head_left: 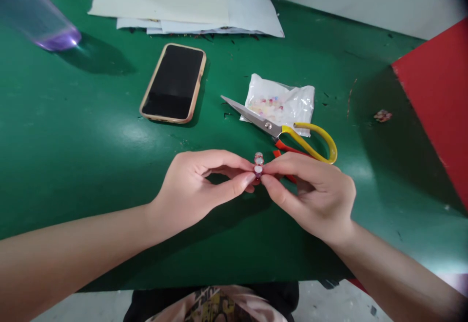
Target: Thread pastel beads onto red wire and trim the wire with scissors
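My left hand (pixel 199 185) and my right hand (pixel 314 193) meet above the green table (pixel 91 142), near its front edge. Both pinch a small red and white beaded piece (pixel 258 164) between thumb and forefinger. A strip of red cord (pixel 283 156) shows behind my right fingers; whether it joins the piece is hidden. Just beyond my right hand lie scissors (pixel 285 132) with yellow handles, their blades resting on a clear plastic bag of small beads (pixel 280 103).
A phone (pixel 173 83) in a tan case lies face up left of the bag. White papers (pixel 186 3) are stacked at the back. A purple translucent bottle (pixel 40 15) stands at far left. A red board (pixel 438 98) rises at right, with a small bead cluster (pixel 382 115) beside it.
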The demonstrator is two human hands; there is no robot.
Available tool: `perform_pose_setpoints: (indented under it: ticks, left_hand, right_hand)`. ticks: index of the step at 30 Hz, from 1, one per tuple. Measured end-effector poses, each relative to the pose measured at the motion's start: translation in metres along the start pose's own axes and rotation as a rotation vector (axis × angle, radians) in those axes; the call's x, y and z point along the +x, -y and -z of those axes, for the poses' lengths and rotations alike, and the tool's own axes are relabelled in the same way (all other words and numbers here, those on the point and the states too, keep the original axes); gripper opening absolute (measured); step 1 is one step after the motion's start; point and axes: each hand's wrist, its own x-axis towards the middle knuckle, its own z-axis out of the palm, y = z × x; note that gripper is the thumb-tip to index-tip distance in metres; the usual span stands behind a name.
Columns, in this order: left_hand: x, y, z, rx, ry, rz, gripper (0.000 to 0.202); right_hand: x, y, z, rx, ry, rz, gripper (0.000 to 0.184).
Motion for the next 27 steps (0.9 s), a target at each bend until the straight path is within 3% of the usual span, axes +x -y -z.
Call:
perform_pose_setpoints:
  ticks: [8,18,27]
  left_hand:
    - [0.0023,-0.0015,-0.0009,0.091,-0.018,-0.028,0.008]
    - [0.0058,-0.0010,-0.0004,-0.128,0.046,0.106,0.008]
    - [0.0068,-0.0012,0.0011,-0.214,0.091,0.151,0.010]
  right_hand:
    - [-0.0019,-0.0001,-0.0002,0.059,-0.006,-0.037,0.013]
    - [0.0001,-0.0006,-0.0001,0.270,0.035,-0.295,0.007]
    - [0.0002,-0.0016,-0.0001,0.339,0.028,-0.392,0.007]
